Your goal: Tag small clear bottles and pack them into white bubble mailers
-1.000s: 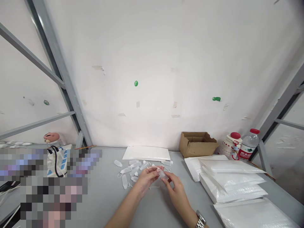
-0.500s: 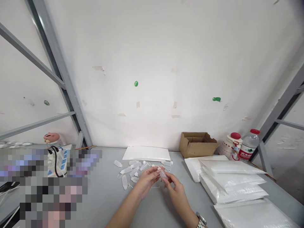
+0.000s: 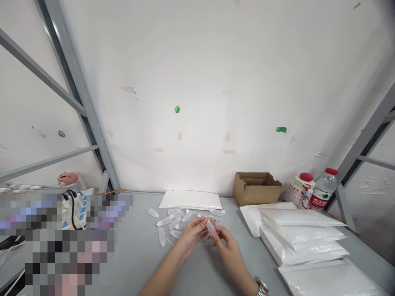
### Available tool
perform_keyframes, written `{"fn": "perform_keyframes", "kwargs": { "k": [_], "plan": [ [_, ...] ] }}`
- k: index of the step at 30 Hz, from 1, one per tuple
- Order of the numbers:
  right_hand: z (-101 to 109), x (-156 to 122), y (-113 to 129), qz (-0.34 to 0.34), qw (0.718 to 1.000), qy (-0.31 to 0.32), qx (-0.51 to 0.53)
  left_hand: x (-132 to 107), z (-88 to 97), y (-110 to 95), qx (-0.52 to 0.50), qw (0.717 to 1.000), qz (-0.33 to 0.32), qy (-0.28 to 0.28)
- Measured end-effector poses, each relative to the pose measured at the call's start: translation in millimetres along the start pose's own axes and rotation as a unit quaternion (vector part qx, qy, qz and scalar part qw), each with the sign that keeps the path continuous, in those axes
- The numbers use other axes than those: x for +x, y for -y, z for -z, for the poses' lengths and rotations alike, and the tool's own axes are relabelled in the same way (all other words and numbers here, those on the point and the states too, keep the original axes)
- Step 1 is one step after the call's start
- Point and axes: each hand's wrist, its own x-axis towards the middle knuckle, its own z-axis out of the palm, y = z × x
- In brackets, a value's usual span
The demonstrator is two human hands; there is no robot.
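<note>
Both hands meet over the grey table around a small translucent plastic bottle (image 3: 211, 227), held tilted. My left hand (image 3: 193, 233) pinches its upper end with thumb and fingertips, covering that end. My right hand (image 3: 226, 239) grips the lower part between thumb and fingers; a metal watch is on that wrist. Just beyond and left of my hands lie several similar whitish bottles (image 3: 162, 237), some with thin loops or cords attached. A white cord shows on the table below my left hand. The fingers hide part of the held bottle.
Flat white sheets (image 3: 190, 200) lie against the wall behind the bottles. An open cardboard box (image 3: 256, 193) stands at the back right, near a red-capped water bottle (image 3: 324, 190) and a white jar (image 3: 298, 191). White padded envelopes (image 3: 305, 236) are stacked at right; a power strip (image 3: 75, 210) is at left.
The fingertips of my left hand have shifted slightly at the upper end of the bottle, covering the white tip seen before. The bottle stays between both hands, almost in place.
</note>
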Motion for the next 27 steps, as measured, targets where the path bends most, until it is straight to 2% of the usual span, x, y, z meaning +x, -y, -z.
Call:
{"fn": "perform_keyframes", "kwargs": {
  "k": [3,6,8,14,27],
  "plan": [
    [-1.7,4.3,0.9,-0.058,0.993,0.036,0.101,2.3,0.0,2.6,-0.001,1.000,-0.008,-0.026],
    [-2.1,6.8,-0.3,-0.084,0.988,0.025,0.131,6.3,1.6,7.0,0.010,0.994,-0.048,-0.101],
    [-1.8,7.2,-0.9,-0.088,0.987,0.019,0.135,8.4,2.0,8.5,0.032,0.987,-0.084,-0.131],
    [-0.8,6.6,2.2,-0.101,0.984,0.018,0.147,10.6,0.4,9.2,0.093,0.973,-0.148,-0.152],
    [-2.5,3.6,10.7,-0.118,0.987,0.020,0.107,10.6,-0.3,12.1,0.130,0.959,-0.191,-0.164]
  ]
}}
